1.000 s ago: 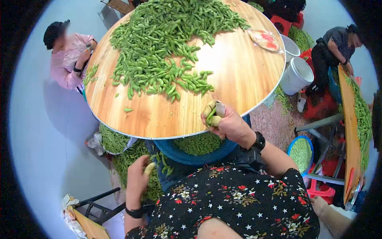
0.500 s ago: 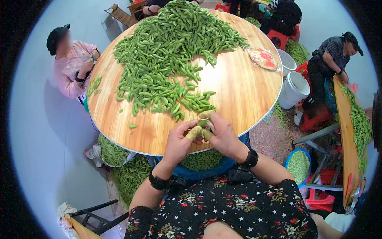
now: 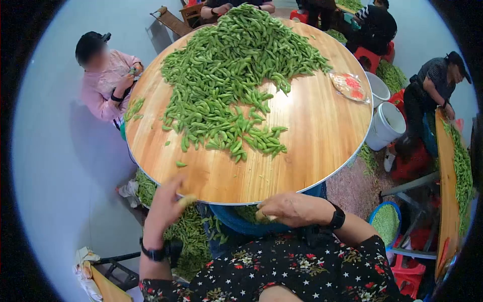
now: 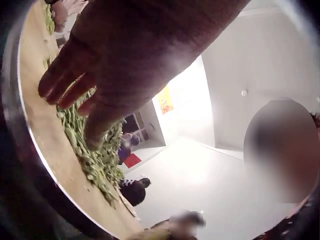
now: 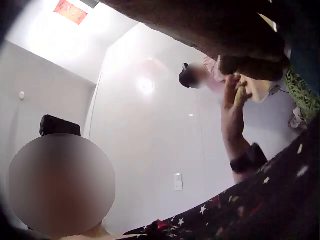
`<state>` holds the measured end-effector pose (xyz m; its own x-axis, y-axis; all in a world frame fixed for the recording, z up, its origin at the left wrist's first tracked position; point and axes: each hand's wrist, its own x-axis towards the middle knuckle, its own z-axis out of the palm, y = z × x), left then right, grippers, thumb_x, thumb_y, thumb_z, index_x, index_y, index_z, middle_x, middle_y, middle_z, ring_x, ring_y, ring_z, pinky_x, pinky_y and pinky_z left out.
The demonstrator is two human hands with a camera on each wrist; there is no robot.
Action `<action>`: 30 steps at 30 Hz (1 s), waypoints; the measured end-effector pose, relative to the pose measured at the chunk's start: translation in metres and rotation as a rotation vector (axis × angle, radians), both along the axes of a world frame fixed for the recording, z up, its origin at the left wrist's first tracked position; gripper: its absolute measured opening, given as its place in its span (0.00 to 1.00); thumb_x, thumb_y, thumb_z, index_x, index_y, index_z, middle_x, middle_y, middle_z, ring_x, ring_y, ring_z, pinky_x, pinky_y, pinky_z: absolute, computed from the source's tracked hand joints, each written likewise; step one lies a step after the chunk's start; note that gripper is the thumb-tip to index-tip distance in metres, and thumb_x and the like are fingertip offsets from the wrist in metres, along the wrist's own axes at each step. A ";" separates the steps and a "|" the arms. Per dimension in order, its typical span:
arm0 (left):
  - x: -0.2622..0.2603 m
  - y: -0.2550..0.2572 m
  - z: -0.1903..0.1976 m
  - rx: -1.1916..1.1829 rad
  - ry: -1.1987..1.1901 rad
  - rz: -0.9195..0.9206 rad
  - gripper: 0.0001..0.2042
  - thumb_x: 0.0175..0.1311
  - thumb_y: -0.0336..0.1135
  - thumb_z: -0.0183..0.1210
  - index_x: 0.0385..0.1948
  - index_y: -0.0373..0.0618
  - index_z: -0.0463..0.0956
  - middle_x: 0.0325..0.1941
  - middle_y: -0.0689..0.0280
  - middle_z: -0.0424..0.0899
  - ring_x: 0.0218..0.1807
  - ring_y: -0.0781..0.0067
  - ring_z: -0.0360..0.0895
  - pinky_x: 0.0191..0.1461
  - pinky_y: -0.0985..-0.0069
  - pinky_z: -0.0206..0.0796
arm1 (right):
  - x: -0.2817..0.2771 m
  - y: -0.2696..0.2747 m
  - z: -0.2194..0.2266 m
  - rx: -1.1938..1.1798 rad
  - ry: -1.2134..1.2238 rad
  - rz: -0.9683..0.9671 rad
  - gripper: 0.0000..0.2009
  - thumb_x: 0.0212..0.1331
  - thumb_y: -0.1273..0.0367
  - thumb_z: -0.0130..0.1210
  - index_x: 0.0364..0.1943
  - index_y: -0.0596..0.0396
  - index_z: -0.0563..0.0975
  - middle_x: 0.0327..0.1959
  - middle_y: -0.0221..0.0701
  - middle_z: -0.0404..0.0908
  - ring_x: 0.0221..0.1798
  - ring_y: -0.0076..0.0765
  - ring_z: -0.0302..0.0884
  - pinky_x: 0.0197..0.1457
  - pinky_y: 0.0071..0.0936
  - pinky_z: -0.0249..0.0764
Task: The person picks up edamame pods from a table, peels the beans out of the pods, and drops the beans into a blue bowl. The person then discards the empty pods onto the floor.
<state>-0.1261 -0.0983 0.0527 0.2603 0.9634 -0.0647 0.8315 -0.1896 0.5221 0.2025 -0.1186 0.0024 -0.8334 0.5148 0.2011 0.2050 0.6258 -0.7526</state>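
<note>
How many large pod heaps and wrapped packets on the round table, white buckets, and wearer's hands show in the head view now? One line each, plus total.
Large pod heap: 1
Wrapped packet: 1
White buckets: 2
Wearer's hands: 2 (left hand, right hand)
Total: 6

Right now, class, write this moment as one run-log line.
green pods: heaped on table; left hand: near table edge; right hand: above blue tub, grip unclear
</note>
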 end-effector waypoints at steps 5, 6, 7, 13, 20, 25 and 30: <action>-0.044 0.103 -0.060 0.296 0.207 0.087 0.45 0.48 0.42 0.67 0.66 0.34 0.48 0.69 0.41 0.50 0.71 0.44 0.48 0.72 0.61 0.44 | 0.014 0.007 -0.003 -0.028 0.033 -0.558 0.08 0.58 0.71 0.52 0.40 0.58 0.70 0.36 0.44 0.74 0.41 0.54 0.75 0.44 0.45 0.71; -0.059 0.123 -0.073 0.292 0.288 0.113 0.48 0.48 0.42 0.67 0.67 0.32 0.43 0.71 0.40 0.45 0.73 0.44 0.44 0.74 0.61 0.40 | 0.022 0.015 -0.006 -0.018 0.033 -0.567 0.08 0.58 0.71 0.52 0.40 0.58 0.70 0.36 0.44 0.74 0.41 0.54 0.75 0.44 0.45 0.71; -0.080 0.146 -0.088 0.299 0.235 0.069 0.51 0.47 0.43 0.67 0.67 0.31 0.39 0.71 0.40 0.43 0.73 0.43 0.41 0.75 0.61 0.37 | 0.031 0.025 -0.008 0.043 -0.105 -0.692 0.14 0.55 0.68 0.56 0.43 0.58 0.71 0.37 0.45 0.75 0.42 0.54 0.75 0.43 0.44 0.71; -0.095 0.204 -0.097 0.223 0.042 0.038 0.51 0.49 0.47 0.65 0.67 0.31 0.39 0.72 0.42 0.45 0.74 0.46 0.42 0.75 0.60 0.36 | 0.041 0.082 -0.006 0.274 -0.328 -0.797 0.24 0.45 0.59 0.65 0.42 0.58 0.70 0.36 0.45 0.75 0.42 0.54 0.75 0.43 0.44 0.71; -0.010 0.147 -0.082 0.263 -0.002 -0.361 0.56 0.45 0.59 0.66 0.69 0.37 0.39 0.73 0.42 0.35 0.75 0.43 0.34 0.75 0.59 0.34 | 0.002 0.103 -0.013 0.273 -0.291 -0.633 0.18 0.52 0.63 0.59 0.41 0.59 0.68 0.36 0.45 0.75 0.40 0.54 0.75 0.43 0.44 0.71; 0.081 0.123 -0.071 0.291 -0.021 -0.463 0.52 0.49 0.56 0.65 0.69 0.39 0.40 0.73 0.42 0.29 0.74 0.37 0.31 0.74 0.58 0.35 | -0.012 0.122 -0.020 0.232 -0.122 -0.672 0.17 0.51 0.69 0.58 0.44 0.58 0.68 0.41 0.48 0.72 0.42 0.56 0.73 0.43 0.43 0.72; 0.118 0.142 -0.069 0.419 0.029 -0.476 0.47 0.50 0.49 0.65 0.67 0.38 0.47 0.72 0.38 0.37 0.71 0.28 0.37 0.71 0.49 0.40 | 0.025 0.166 -0.014 0.264 -0.042 -0.689 0.15 0.54 0.71 0.56 0.46 0.58 0.71 0.42 0.46 0.70 0.45 0.50 0.74 0.45 0.39 0.72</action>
